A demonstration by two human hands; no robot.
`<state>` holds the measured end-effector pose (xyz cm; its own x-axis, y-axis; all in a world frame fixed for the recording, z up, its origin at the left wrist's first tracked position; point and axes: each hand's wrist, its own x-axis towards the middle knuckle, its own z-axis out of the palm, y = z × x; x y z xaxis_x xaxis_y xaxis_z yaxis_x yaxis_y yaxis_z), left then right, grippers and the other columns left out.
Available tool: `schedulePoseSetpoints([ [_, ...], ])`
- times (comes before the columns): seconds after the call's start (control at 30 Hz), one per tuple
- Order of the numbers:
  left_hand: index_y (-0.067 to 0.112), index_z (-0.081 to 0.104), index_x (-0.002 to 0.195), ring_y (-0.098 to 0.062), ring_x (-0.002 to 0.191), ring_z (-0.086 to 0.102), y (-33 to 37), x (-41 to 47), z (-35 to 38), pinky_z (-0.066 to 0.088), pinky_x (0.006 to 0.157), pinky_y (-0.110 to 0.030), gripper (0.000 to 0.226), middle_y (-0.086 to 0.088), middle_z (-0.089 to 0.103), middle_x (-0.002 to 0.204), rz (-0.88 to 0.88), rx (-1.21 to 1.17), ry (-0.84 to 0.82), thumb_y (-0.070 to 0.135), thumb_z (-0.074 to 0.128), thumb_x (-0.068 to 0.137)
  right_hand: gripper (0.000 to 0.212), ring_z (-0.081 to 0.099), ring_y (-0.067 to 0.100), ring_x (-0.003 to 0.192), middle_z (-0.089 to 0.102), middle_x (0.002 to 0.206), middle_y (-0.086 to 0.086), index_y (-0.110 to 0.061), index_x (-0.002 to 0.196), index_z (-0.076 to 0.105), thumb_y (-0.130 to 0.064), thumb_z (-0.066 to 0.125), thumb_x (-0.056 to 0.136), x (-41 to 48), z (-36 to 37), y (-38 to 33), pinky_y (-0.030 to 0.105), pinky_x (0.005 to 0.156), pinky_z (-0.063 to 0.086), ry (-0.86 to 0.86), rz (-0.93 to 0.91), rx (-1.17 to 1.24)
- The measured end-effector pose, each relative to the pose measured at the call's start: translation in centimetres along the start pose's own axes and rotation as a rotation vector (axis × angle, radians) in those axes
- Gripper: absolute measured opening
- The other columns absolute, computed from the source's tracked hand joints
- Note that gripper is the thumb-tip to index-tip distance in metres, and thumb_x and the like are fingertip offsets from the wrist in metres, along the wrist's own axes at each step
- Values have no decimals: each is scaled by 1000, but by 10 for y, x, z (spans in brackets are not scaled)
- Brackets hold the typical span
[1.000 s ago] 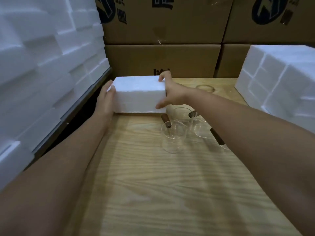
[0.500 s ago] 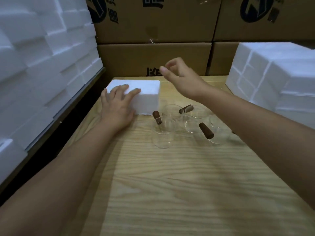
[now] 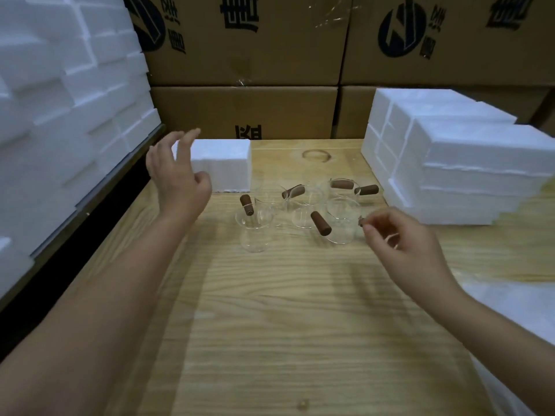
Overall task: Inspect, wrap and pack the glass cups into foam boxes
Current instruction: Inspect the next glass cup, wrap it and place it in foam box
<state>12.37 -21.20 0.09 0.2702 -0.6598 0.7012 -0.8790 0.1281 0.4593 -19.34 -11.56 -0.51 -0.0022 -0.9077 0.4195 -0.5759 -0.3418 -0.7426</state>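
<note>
Though the clear glass blurs into the wood, we count about six glass cups [image 3: 303, 211] standing upright in a loose cluster at the middle of the table [image 3: 285, 310], toward its far half. Each carries a stubby brown handle [image 3: 320, 223], and these point in different directions. The leftmost cup [image 3: 255, 232] stands nearest to us.

Just beyond the cluster, on its left, a closed white foam box [image 3: 222, 163] lies flat on the table. Our left hand [image 3: 177, 181] hovers in front of the box's left end with its fingers spread and loosely bent, holding nothing.

Our right hand [image 3: 399, 244] sits low, just right of the near right cup. Its fingers are curled, and thumb and forefinger tips meet at a small dark speck. We cannot tell whether they pinch it or merely come close.

A stack of foam boxes [image 3: 465, 157] stands on the table's right side. A tall wall of foam blocks [image 3: 60, 100] rises off the left edge. Printed cardboard cartons [image 3: 246, 112] are piled against the far edge. White foam [image 3: 516, 310] also shows at the near right.
</note>
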Motion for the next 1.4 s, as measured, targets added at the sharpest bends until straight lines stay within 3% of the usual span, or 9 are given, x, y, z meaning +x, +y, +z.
schedulePoseSetpoints([
  [0.1,12,51,124,-23,112,43,37,-39,-19,32,102,-39,54,-9,48,116,-29,-235,199,4,48,70,16,50,-11,73,52,105,-6,-22,102,58,-13,61,88,-3,5,14,1,69,33,61,41,-114],
  [0.23,13,53,115,-8,92,38,83,-104,-24,39,84,-30,47,9,43,97,-64,-461,176,1,48,69,38,47,0,76,44,131,9,-11,134,43,-25,46,98,10,11,29,17,74,29,62,271,-171],
  [0.33,23,49,111,-13,84,42,105,-136,-20,37,76,-16,45,12,44,91,-146,-591,82,1,48,72,30,50,19,94,59,119,13,-9,123,50,-26,40,101,19,20,37,28,76,34,84,426,-70],
  [0.43,27,50,107,-11,75,44,114,-148,-18,35,67,-11,41,6,50,86,-192,-657,-28,4,47,73,19,51,20,84,63,104,9,-13,104,56,-25,42,100,30,24,41,28,70,34,110,532,57],
  [0.63,36,50,103,-5,70,50,117,-160,-17,41,67,-14,46,8,57,85,-281,-790,-220,-5,56,82,22,50,16,67,55,77,2,-12,110,57,-22,41,99,24,12,42,30,62,39,172,672,287],
  [0.8,34,37,129,-5,101,57,118,-161,-14,47,86,-19,69,12,54,116,-219,-800,-400,20,80,77,29,46,13,65,55,80,4,-24,76,57,-17,39,98,-10,4,20,29,66,37,359,530,381],
  [0.93,29,23,148,-2,124,48,115,-160,-14,37,103,-18,107,11,48,138,-188,-808,-697,33,88,64,32,49,11,75,59,74,-11,-25,75,55,-14,39,101,-41,22,-2,30,74,39,362,333,441],
  [1.07,29,52,128,0,114,58,114,-158,-17,43,95,-17,73,11,63,122,-102,-774,-742,18,89,66,31,48,-7,63,61,66,-21,-29,78,53,-14,38,101,-57,35,-4,23,67,39,337,230,388],
  [1.4,37,50,120,-29,86,62,118,-156,-17,53,80,-34,68,-8,64,110,-47,-775,-706,12,86,68,18,49,-6,62,62,80,-8,-27,83,45,-32,43,100,-59,44,-10,12,65,38,349,277,430],
])
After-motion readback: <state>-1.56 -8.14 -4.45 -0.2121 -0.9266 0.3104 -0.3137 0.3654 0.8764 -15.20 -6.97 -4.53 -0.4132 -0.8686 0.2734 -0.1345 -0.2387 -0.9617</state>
